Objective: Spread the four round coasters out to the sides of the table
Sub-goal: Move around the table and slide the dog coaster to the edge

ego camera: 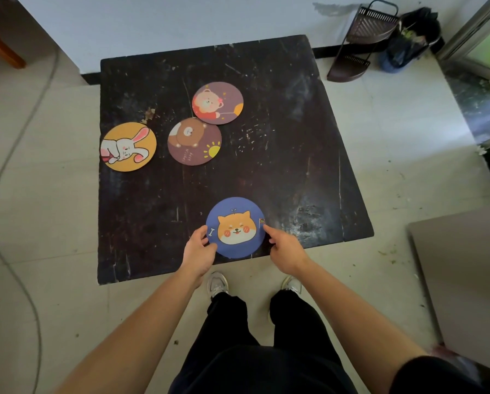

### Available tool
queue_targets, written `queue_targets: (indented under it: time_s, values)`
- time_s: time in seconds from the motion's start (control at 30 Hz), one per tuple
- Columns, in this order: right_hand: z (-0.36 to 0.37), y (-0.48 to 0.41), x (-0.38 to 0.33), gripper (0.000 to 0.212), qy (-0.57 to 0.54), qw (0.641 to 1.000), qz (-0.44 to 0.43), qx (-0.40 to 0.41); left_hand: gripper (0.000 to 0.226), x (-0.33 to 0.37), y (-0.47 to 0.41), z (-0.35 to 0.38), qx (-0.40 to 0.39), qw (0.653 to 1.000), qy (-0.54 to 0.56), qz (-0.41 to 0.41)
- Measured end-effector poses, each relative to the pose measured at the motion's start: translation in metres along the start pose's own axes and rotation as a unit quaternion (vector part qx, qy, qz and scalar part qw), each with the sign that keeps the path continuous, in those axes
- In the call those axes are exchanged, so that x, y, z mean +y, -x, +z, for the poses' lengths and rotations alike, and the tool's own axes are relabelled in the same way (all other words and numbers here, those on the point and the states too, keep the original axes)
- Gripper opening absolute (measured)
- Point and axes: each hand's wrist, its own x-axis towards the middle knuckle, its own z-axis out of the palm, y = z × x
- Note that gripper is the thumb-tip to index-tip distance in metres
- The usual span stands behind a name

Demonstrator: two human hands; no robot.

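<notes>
four cartoon coasters (236, 227) flat, scattered

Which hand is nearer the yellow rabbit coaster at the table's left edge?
Left. The left hand is below and right of the yellow rabbit coaster, holding the blue dog coaster; the right hand grips that coaster's far side, farther away.
</notes>
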Motion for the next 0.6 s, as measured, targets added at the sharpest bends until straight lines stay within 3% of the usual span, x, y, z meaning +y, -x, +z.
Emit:
queue_targets:
  time_s: [0.27,0.37,0.5,0.6]
  values:
    - [0.000,0.001,0.001,0.063,0.057,0.998,-0.016,-0.015,0.055,0.001,-0.001,0.002,0.002,0.999,-0.032,0.000]
    - [-0.008,-0.001,-0.003,0.056,0.119,0.993,-0.028,0.002,0.055,0.012,0.006,-0.002,0.004,0.988,-0.154,0.027]
    - [-0.059,-0.012,-0.035,0.056,0.218,0.964,-0.071,0.135,0.062,0.062,0.012,-0.023,0.081,0.879,-0.434,0.178]
    - [-0.123,-0.015,-0.086,0.061,0.229,0.935,-0.120,0.241,0.062,0.134,0.025,-0.045,0.177,0.797,-0.474,0.331]
